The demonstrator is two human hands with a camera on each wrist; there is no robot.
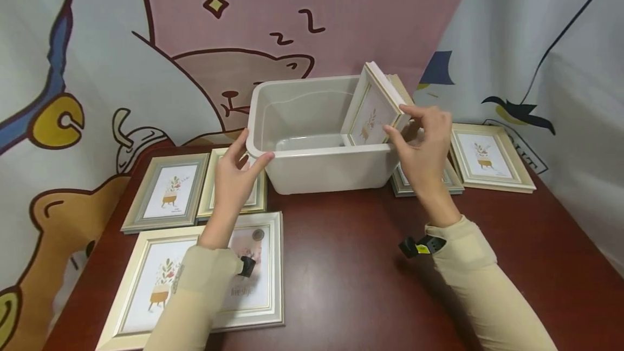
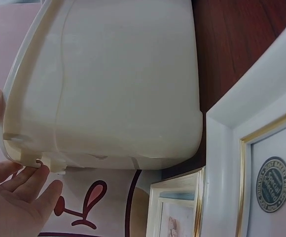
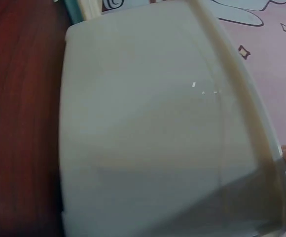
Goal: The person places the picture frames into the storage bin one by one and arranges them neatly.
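A white plastic bin (image 1: 331, 169) stands at the back of the table. My left hand (image 1: 235, 175) holds its left front corner, thumb on the front rim and fingertips at the left end; in the left wrist view the fingers (image 2: 27, 182) reach under the rim. Inside the bin's right end, a cream picture frame (image 1: 372, 115) with a plant print leans upright, and at least one more frame edge shows behind it. My right hand (image 1: 426, 142) pinches the near edge of that picture frame between thumb and fingers. In the right wrist view the bin's wall (image 3: 148, 108) hides most of this hand.
Left of the bin lie a grey frame (image 1: 171, 191) and a cream frame (image 1: 258, 194). Nearer, a large cream frame (image 1: 129, 286) and a white frame (image 1: 275, 270) lie under my left forearm. At right are a small frame (image 1: 453, 180) and a cream frame (image 1: 497, 156). A printed curtain hangs behind.
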